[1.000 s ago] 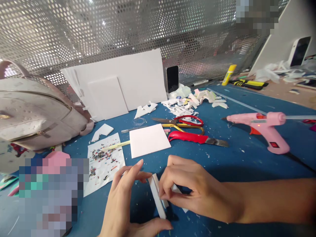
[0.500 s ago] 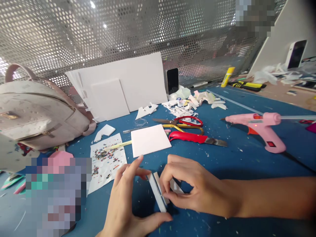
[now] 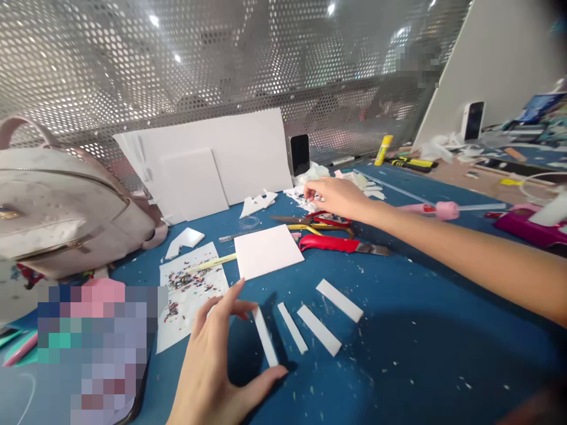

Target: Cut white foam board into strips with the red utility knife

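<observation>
My left hand [image 3: 217,360] holds a white foam strip [image 3: 264,337] on its edge on the blue mat, thumb at its near end and fingers at its far end. Three more white strips [image 3: 319,330] lie flat just to the right of it. My right hand [image 3: 339,198] is stretched out to the pile of white foam scraps [image 3: 305,196] beside the red-handled scissors [image 3: 330,222]. Its fingertips are drawn together over the scraps, and what they pinch is too small to see.
A white foam square [image 3: 268,251], a red-handled knife [image 3: 343,245] and a paper sheet with coloured bits [image 3: 188,289] lie mid-mat. A pink glue gun [image 3: 445,209] lies behind my right arm. White boards [image 3: 212,159] lean on the mesh wall; a backpack [image 3: 66,206] sits left.
My right hand let go of the strips and reached away to the scrap pile by the scissors. Three strips now lie flat on the mat. The view turned slightly right.
</observation>
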A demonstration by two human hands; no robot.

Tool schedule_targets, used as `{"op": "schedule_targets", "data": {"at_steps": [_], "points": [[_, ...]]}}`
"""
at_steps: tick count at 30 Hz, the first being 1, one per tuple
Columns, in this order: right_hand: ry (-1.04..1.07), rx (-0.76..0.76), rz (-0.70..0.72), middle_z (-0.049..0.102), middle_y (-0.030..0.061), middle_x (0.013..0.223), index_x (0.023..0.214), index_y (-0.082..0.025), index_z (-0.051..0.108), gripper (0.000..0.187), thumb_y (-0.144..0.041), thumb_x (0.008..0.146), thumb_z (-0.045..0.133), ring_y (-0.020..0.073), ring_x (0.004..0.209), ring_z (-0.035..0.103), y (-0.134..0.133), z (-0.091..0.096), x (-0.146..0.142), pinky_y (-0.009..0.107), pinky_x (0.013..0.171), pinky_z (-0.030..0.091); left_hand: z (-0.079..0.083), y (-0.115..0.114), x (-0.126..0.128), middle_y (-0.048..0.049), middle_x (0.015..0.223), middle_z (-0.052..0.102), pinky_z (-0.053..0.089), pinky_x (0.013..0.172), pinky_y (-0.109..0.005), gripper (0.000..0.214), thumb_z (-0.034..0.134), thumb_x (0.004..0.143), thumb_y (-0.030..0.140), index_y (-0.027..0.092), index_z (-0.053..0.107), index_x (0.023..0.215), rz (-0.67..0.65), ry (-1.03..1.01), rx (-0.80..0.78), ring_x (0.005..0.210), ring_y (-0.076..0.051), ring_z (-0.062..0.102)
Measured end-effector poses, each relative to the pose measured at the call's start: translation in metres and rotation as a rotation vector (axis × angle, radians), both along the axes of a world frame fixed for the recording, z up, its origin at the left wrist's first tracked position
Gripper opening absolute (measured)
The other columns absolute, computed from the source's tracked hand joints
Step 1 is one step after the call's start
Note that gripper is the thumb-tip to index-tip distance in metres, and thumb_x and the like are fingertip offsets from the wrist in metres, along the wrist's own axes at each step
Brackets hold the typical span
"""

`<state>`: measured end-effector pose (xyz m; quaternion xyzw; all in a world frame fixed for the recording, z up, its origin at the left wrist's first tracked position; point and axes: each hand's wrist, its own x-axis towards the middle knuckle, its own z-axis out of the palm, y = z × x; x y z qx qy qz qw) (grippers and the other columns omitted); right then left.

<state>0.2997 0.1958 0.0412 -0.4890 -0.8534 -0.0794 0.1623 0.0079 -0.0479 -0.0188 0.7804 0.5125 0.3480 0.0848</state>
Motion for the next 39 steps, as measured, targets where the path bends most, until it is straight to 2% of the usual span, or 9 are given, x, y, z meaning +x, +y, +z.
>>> {"op": "schedule_targets", "data": {"at_steps": [5, 12, 15, 18, 20, 24, 28, 34, 39], "points": [[-0.018, 0.0, -0.045, 0.074, 0.0041, 0.09, 0.091, -0.019, 0.071, 0.016, -0.009, 0.084, 0.06, 0.0223, 0.084, 0.064, 0.014, -0.009, -0.007, 0.029, 0.059, 0.03, 0.0, 0.0, -0.004, -0.0092, 0.115, 0.065, 0.044, 0.101, -0.054, 0.091, 0.076, 0.083, 0.039, 0.026, 0.022, 0.155, 0.012, 0.01, -0.012, 0.106, -0.03, 0.061], [0.03, 0.049, 0.011, 0.072, 0.0024, 0.099, 0.089, -0.02, 0.07, 0.02, -0.007, 0.082, 0.058, 0.0217, 0.096, 0.062, 0.0, -0.003, -0.007, 0.029, 0.066, 0.035, 0.001, 0.001, 0.0, -0.0081, 0.115, 0.065, 0.039, 0.105, -0.06, 0.095, 0.077, 0.083, 0.036, 0.028, 0.016, 0.155, 0.009, 0.141, -0.09, 0.115, -0.033, 0.058], [0.173, -0.07, 0.081, 0.071, 0.0006, 0.088, 0.087, -0.02, 0.07, 0.013, -0.012, 0.082, 0.062, 0.0184, 0.081, 0.062, -0.028, 0.003, -0.015, 0.029, 0.065, 0.037, 0.002, 0.003, 0.002, -0.0083, 0.119, 0.066, 0.035, 0.108, -0.063, 0.095, 0.076, 0.084, 0.037, 0.029, 0.013, 0.155, -0.005, 0.188, -0.124, 0.119, -0.034, 0.058], [0.296, -0.313, 0.345, 0.071, 0.001, 0.091, 0.096, -0.02, 0.069, 0.01, -0.023, 0.086, 0.067, 0.0175, 0.082, 0.064, -0.074, 0.004, -0.029, 0.028, 0.071, 0.043, 0.002, 0.003, 0.003, -0.0082, 0.12, 0.067, 0.034, 0.109, -0.063, 0.097, 0.077, 0.083, 0.041, 0.03, 0.014, 0.155, -0.01, 0.212, -0.14, 0.119, -0.035, 0.059], [0.265, -0.454, 0.505, 0.07, 0.0037, 0.109, 0.109, -0.022, 0.066, 0.03, -0.036, 0.084, 0.075, 0.0214, 0.1, 0.063, -0.107, 0.001, -0.038, 0.03, 0.082, 0.046, 0.001, 0.003, 0.003, -0.0084, 0.12, 0.067, 0.034, 0.11, -0.063, 0.098, 0.077, 0.082, 0.045, 0.03, 0.013, 0.155, -0.015, 0.215, -0.144, 0.118, -0.035, 0.06], [0.143, -0.531, 0.61, 0.063, 0.0092, 0.125, 0.132, -0.021, 0.057, 0.067, -0.045, 0.074, 0.083, 0.0287, 0.114, 0.058, -0.149, -0.016, -0.048, 0.039, 0.095, 0.045, 0.0, 0.005, 0.004, -0.0097, 0.121, 0.067, 0.034, 0.11, -0.064, 0.1, 0.077, 0.082, 0.051, 0.029, 0.013, 0.155, -0.022, 0.22, -0.133, 0.117, -0.035, 0.061], [0.145, -0.547, 0.668, 0.063, 0.0103, 0.122, 0.131, -0.016, 0.056, 0.069, -0.04, 0.074, 0.085, 0.0291, 0.114, 0.055, -0.155, -0.03, -0.053, 0.042, 0.101, 0.042, -0.001, 0.006, 0.005, -0.0114, 0.121, 0.068, 0.034, 0.11, -0.063, 0.102, 0.073, 0.082, 0.059, 0.027, 0.012, 0.157, -0.031, 0.246, -0.106, 0.116, -0.035, 0.063], [0.354, -0.614, 0.702, 0.064, 0.0055, 0.115, 0.122, -0.018, 0.058, 0.044, -0.022, 0.083, 0.077, 0.0215, 0.108, 0.056, -0.153, -0.038, -0.055, 0.033, 0.096, 0.042, -0.004, 0.009, 0.001, -0.0114, 0.119, 0.07, 0.031, 0.114, -0.059, 0.107, 0.067, 0.081, 0.069, 0.022, 0.011, 0.158, -0.055, 0.3, -0.065, 0.115, -0.034, 0.065], [0.352, -0.588, 0.783, 0.064, 0.011, 0.116, 0.125, -0.015, 0.058, 0.063, -0.049, 0.077, 0.08, 0.026, 0.101, 0.055, -0.151, -0.05, -0.053, 0.041, 0.093, 0.041, -0.008, 0.01, -0.004, -0.0111, 0.12, 0.071, 0.033, 0.115, -0.054, 0.11, 0.064, 0.078, 0.076, 0.022, 0.013, 0.159, -0.046, 0.313, -0.045, 0.116, -0.034, 0.065]]}}
